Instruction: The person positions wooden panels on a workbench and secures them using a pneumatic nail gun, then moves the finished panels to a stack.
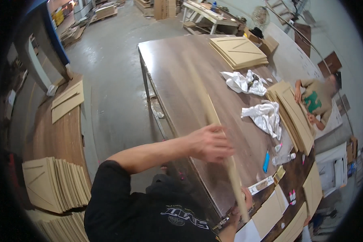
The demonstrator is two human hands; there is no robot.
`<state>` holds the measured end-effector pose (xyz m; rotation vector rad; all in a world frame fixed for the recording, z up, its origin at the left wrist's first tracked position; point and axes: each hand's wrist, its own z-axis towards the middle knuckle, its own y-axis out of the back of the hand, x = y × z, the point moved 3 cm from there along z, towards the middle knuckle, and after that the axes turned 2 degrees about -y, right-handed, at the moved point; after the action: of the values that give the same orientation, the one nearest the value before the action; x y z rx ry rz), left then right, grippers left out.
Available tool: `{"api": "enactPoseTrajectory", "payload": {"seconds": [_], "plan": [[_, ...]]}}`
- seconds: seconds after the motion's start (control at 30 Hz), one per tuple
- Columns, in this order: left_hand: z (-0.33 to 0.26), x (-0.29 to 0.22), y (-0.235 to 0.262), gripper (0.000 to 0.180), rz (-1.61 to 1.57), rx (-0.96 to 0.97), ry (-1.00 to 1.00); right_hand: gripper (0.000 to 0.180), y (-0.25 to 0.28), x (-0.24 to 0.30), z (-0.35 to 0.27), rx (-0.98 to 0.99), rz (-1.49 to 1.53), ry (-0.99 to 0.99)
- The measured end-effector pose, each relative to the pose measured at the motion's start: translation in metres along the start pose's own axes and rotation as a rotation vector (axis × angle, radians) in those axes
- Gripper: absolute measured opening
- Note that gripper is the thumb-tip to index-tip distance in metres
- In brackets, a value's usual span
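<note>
A tan fiberboard panel stands almost edge-on to me above the brown table, its far part smeared by motion. My left hand reaches across from the left with its fingers curled over the panel's edge, slightly blurred. At the panel's near end my right hand is closed around it, partly hidden by the board. Some metallic item lies close to my right wrist; its kind is unclear. Right of my hands are a white printed strip, a brush and a blue cutter.
The brown tabletop bears a stack of tan panels, crumpled white cloths and a clear bottle. Across it a person touches another panel stack. More panels stand at left. Small glue bottles lie near right.
</note>
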<state>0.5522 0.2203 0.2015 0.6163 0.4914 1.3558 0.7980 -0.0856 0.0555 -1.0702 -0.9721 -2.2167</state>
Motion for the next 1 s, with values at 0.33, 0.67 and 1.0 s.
{"api": "enactPoseTrajectory", "payload": {"seconds": [0.33,0.67,1.0], "plan": [[-0.166,0.037,-0.193,0.068,-0.402,-0.637,1.770,0.064,-0.067,0.104,0.087,-0.749,0.321,-0.393],[-0.187,-0.069,-0.098,0.036,-0.822,-0.861,2.107,0.056,-0.012,-0.005,0.043,-0.426,0.458,-0.684],[-0.265,-0.269,0.030,0.054,-0.417,-0.844,2.061,0.049,-0.121,-0.107,0.080,0.416,-0.306,-0.282]]}}
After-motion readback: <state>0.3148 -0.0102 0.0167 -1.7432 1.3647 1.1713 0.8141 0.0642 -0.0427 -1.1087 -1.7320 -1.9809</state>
